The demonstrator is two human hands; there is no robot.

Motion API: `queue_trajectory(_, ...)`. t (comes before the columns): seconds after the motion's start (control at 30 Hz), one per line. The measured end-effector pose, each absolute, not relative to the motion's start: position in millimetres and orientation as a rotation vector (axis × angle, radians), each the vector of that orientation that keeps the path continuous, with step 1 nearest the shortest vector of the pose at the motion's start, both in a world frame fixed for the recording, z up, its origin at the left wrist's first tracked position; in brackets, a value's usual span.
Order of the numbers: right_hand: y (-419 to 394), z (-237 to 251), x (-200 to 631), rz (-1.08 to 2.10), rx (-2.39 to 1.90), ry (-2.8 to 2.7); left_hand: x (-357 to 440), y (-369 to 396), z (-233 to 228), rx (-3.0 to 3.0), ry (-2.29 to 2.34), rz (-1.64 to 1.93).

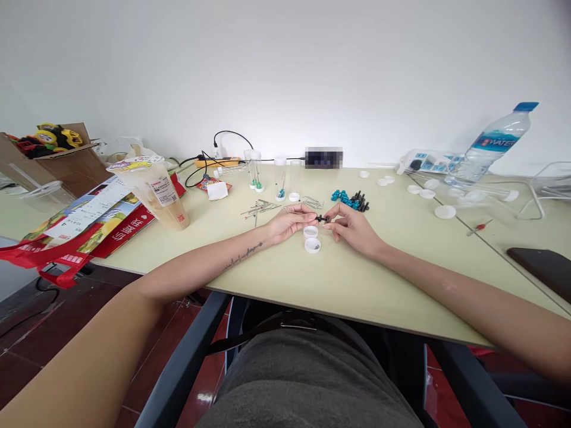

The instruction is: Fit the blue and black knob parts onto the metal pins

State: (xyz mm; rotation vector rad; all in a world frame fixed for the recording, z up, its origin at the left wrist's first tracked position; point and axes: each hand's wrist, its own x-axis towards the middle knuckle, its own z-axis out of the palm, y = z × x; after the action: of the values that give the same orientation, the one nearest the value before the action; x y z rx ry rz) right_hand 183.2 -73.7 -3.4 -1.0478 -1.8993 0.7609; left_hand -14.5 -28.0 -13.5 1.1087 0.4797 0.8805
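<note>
At the far left of the pale green tabletop [267, 279] we see a cardboard box [66, 163] with toy vehicles on top; beside it lie red printed bags [111, 229], and a sealed plastic cup of milky tea [156, 193] stands on them; further right, black cables [209, 157] trail toward the wall, and clear upright tubes [255, 169] stand near a scatter of thin metal pins [261, 209].

At the centre our left hand [289, 221] and right hand [352, 229] meet over the tabletop; between their fingertips we hold a small black screw-like part [323, 219]; each grip is pinched almost shut on one end of it, thumb against forefinger; just below the part sit two small white caps [311, 238], touching each other, the nearer one with something dark inside; nothing lies between the hands and the caps.

Just behind the right hand lies a cluster of blue and black parts [350, 200]; further right, loose white lids [428, 193] dot the tabletop; a white power strip [428, 160] and a tilted water bottle [493, 145] sit near the wall; a dark phone [542, 267] lies at the right edge.
</note>
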Motion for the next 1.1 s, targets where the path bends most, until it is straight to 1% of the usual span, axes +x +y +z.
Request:
queue_trajectory(0.57, -73.5, -3.3, 184.2, 0.708, -1.055, -1.911, -15.3, -27.7, -13.7, 1.119, 0.467, 0.872)
queue_trajectory(1.1, -76.0, 0.7, 182.0, 0.756, -1.090, -1.949, -15.3, -27.7, -13.4, 1.104, 0.452, 0.871)
